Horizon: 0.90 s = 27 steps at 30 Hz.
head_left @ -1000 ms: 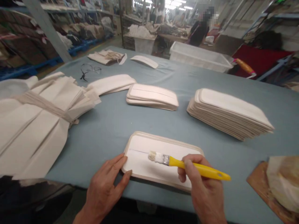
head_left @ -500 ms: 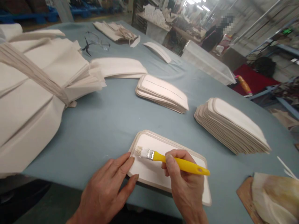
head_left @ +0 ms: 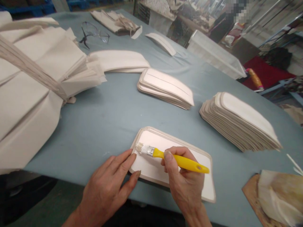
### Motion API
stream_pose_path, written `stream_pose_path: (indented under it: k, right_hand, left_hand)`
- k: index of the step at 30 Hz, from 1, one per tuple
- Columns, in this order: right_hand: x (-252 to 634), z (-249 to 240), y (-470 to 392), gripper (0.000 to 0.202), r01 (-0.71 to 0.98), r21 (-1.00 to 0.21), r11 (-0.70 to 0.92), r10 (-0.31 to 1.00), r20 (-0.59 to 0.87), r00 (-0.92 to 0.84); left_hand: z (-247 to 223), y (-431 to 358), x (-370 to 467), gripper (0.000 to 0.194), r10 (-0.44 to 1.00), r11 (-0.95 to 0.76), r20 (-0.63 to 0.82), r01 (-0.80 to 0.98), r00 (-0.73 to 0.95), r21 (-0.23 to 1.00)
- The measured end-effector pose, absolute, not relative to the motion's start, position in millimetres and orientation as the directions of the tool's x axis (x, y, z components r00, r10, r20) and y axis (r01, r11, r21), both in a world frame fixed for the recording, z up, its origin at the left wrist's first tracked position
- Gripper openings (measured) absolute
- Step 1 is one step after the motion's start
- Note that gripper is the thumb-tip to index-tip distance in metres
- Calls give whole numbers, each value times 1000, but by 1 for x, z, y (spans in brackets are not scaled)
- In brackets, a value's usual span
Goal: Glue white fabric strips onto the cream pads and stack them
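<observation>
My right hand (head_left: 186, 176) grips the yellow handle of a paintbrush (head_left: 187, 163) between thumb and fingers. Its bristles, coated in something white, touch the upper left part of a white panel (head_left: 153, 170) with a beige rim. This panel has rounded corners and lies on the blue-grey tabletop near the front edge. My left hand (head_left: 111, 179) rests at the panel's left end, fingers stretched out along the edge and the thumb apart at the near corner. The brush lies across the panel's middle, and my right hand hides part of its near side.
Stacks of similar panels (head_left: 239, 123) stand at right and mid-table (head_left: 165, 85). A tied fabric bundle (head_left: 35, 94) fills the left. Beyond are eyeglasses (head_left: 96, 33) and a clear plastic bin (head_left: 215, 55). At lower right sits a stained whitish container or wrap (head_left: 279, 195) on a brown board.
The camera view has tilted slightly, so the table's contents sit higher in the picture. The brush has shifted only slightly; both hands keep their holds.
</observation>
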State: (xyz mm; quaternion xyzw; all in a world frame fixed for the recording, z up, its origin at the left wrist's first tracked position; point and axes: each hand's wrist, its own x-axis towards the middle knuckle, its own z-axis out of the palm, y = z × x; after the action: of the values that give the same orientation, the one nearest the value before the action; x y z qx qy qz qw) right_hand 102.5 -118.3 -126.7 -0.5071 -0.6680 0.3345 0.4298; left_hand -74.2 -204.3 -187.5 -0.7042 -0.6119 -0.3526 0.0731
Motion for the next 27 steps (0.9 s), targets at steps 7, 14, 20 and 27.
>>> stream_pose_path:
  k: [7, 14, 20, 27]
  right_hand:
    - [103, -122, -118, 18, 419, -861, 289, 957, 274, -97]
    - [105, -118, -117, 23, 420, -875, 241, 970, 203, -135]
    - [98, -120, -109, 24, 373, -896, 243, 968, 250, -30]
    - [100, -121, -113, 21, 387, -881, 274, 962, 250, -111]
  left_hand:
    - [-186, -206, -74, 30, 821, -253, 572, 899, 4, 357]
    - [-184, -205, -74, 31, 821, -254, 571, 901, 9, 351]
    - [-185, -205, -74, 30, 825, -244, 565, 905, 4, 349]
    - [-184, -206, -75, 30, 827, -241, 562, 905, 3, 350]
